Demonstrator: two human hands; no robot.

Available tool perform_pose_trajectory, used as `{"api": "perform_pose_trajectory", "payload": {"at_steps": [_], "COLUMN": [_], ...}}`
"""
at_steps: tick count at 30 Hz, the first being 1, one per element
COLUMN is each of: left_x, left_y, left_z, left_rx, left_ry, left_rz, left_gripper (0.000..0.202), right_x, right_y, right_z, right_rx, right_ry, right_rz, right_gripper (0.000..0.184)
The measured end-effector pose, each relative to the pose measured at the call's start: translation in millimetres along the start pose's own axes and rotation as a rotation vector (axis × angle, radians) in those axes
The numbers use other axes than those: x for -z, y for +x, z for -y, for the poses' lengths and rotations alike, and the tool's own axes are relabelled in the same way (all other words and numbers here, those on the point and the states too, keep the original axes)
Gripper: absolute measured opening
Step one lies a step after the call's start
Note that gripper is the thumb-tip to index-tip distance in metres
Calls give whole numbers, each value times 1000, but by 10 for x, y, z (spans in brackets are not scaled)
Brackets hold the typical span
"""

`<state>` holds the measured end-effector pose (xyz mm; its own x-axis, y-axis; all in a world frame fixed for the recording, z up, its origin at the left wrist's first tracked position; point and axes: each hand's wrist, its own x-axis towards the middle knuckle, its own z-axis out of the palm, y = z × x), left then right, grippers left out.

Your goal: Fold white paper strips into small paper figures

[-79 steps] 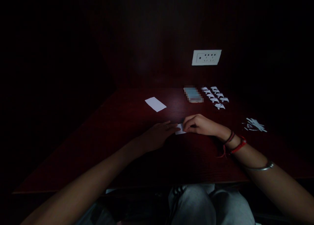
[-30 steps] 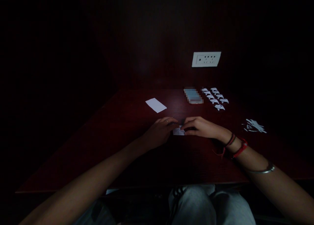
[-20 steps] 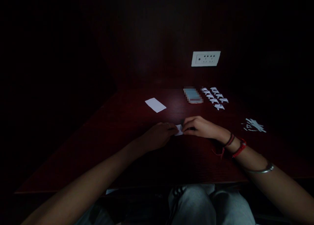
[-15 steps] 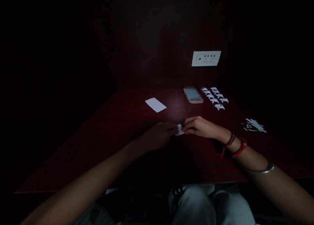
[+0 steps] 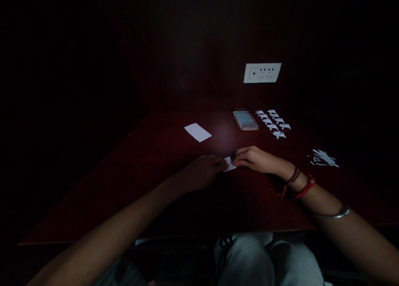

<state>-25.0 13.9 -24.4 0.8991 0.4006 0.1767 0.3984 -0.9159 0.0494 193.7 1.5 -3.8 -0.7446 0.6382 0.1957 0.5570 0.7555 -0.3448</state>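
Observation:
A small white piece of paper [image 5: 230, 166] lies on the dark red table between my hands, partly folded by the look of it. My left hand [image 5: 207, 169] pinches its left edge, fingers closed and a ring on one of them. At the paper's right edge, the fingertips of my right hand [image 5: 254, 159] are pressed together on it. Beyond them, a flat white sheet of paper [image 5: 198, 132] rests on the table, apart from both hands.
A phone [image 5: 245, 120] with a blurred screen lies at the back. Right of it, several small folded paper pieces [image 5: 270, 124] stand in two rows. Thin paper scraps [image 5: 324, 157] are heaped at the right. A socket panel [image 5: 262, 73] is on the back wall.
My right fingers have shifted slightly to the right, and more of the small paper shows between the hands. My left hand has hardly moved.

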Motion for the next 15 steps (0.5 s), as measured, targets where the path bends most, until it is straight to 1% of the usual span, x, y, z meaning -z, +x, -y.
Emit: {"api": "perform_pose_trajectory", "payload": {"at_steps": [4,8,15], "left_x": [14,38,48], "left_y": [-11,-12,-1], "left_z": [11,0,-38], "left_rx": [-40,-58,-67], "left_ry": [19,26,73], "left_rz": [16,34,51], "left_gripper": [45,49,51], "right_x": [-7,-37,-93], "right_y": [1,8,41], "right_z": [-2,-7,-39], "right_rx": [-41,-112,-335], "right_ry": [-30,-32,95], "right_rz": [-27,-60,-82], "right_gripper": [18,16,13]}}
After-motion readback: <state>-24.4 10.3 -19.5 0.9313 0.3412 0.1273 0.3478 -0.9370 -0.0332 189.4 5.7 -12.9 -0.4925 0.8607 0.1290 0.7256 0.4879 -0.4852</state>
